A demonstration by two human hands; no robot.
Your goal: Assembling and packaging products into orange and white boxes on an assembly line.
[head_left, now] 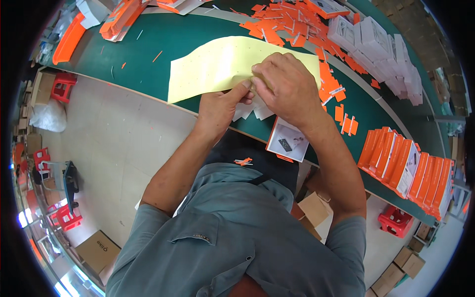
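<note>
A long pale yellow sheet [208, 67] with rows of small dots lies curved over the green table, in front of me. At its near edge my left hand [222, 106] pinches with thumb and fingers. My right hand [289, 89] is closed over the same edge, its curled fingers meeting the left thumb. The sheet bends up where the fingertips come together; any small piece between them is hidden. Below the hands, white flaps [262, 111] stick out. Close to my right forearm, a white box with orange edges [288, 142] and a printed picture sits at the table edge.
Orange cut pieces [282, 22] are heaped at the far side of the green table [133, 59]. White boxes [376, 42] are stacked far right. Orange-and-white boxes [405, 163] stand in a row at right. Orange trays [69, 39] lie far left. Red stools [63, 86] stand on the floor.
</note>
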